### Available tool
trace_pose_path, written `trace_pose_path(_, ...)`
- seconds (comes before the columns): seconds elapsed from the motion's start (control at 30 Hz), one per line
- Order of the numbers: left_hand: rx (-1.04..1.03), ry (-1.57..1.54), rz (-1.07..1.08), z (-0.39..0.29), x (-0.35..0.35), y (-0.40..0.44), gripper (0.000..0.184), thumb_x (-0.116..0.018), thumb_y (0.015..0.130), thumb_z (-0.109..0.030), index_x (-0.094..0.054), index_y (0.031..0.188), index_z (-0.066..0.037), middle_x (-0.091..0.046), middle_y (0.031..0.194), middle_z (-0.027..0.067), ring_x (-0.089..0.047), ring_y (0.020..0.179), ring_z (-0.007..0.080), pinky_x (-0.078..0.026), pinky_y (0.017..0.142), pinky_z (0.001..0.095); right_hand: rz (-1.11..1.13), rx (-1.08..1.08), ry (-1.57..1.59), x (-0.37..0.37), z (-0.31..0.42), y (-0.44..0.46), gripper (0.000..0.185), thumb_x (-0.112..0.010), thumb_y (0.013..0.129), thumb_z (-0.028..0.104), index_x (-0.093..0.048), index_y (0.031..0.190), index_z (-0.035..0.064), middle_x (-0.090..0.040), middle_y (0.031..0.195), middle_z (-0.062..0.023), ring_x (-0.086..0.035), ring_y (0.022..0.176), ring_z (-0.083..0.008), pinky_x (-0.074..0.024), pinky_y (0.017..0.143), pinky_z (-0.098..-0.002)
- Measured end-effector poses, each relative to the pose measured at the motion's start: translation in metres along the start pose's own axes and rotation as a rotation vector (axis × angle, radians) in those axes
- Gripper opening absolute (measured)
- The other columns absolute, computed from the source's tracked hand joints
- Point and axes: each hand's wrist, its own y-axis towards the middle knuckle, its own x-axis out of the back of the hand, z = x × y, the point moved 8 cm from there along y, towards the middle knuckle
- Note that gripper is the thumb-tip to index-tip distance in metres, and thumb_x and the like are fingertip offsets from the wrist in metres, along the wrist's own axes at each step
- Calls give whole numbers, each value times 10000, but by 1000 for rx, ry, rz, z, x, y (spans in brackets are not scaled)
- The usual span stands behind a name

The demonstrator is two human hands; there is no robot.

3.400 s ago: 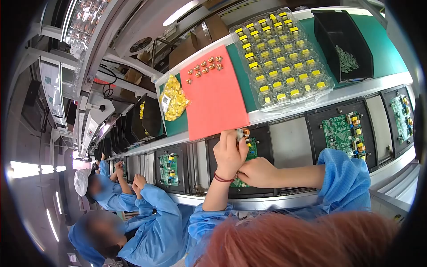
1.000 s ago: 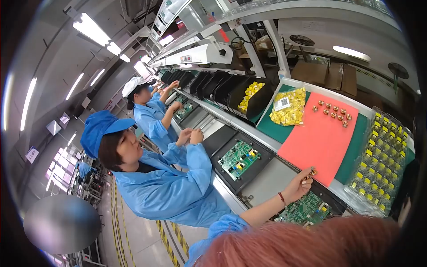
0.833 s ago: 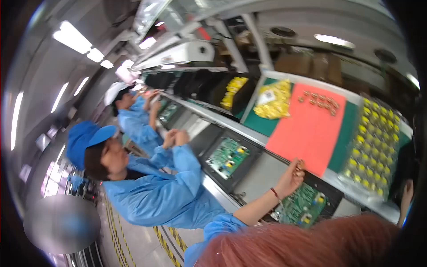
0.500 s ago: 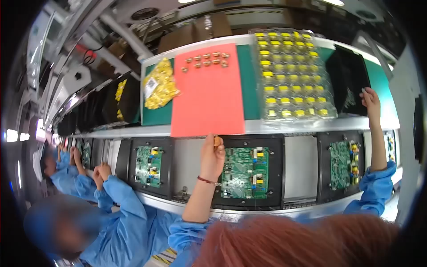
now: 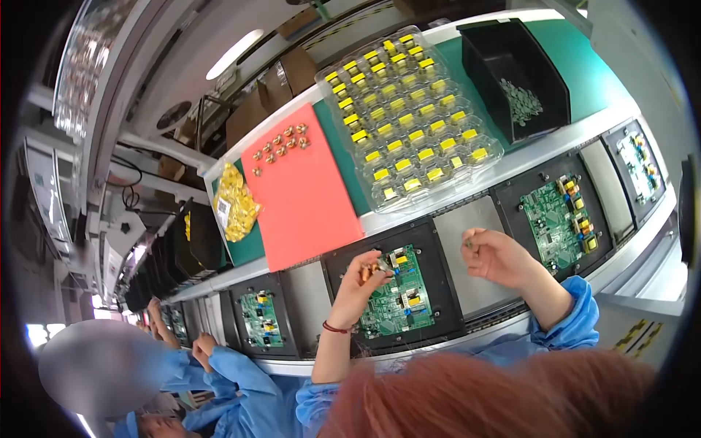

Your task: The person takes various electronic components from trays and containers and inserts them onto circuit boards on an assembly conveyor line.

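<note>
My left hand (image 5: 358, 286), with a red cord at the wrist, is closed on copper-coloured coil parts over the left side of a green circuit board (image 5: 398, 296) in a black frame. To its right, my right hand (image 5: 493, 255) is above a bare grey plate (image 5: 471, 223), fingers curled and thumb and fingertip pinching a small greenish disc (image 5: 469, 243). Several similar discs (image 5: 520, 102) lie in a black bin (image 5: 548, 73) at the back right. Several copper coils (image 5: 281, 146) stand on the pink sheet (image 5: 307, 197).
A clear tray (image 5: 416, 124) of yellow-topped parts stands beside the sheet. At its left lies a bag of yellow parts (image 5: 237, 204). More framed boards (image 5: 558, 223) line the conveyor. Co-workers in blue sleeves (image 5: 244, 379) work at the left, near black bins (image 5: 193, 244).
My right hand has come back from the black bin to the conveyor, now pinching a small disc. My left hand still holds coils, now over the board. The view has turned.
</note>
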Motion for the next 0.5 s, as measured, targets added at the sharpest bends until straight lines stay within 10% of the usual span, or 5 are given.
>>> trace_pose_path(0.5, -426, 1214, 95, -27, -61, 18, 204, -676, 786, -91, -594, 968, -45, -594, 872, 76, -605, 664, 172, -484, 536, 242, -85, 55, 31, 13, 3, -8, 36, -518, 887, 68, -544, 887, 94, -555, 776, -25, -517, 658, -106, -452, 618, -266)
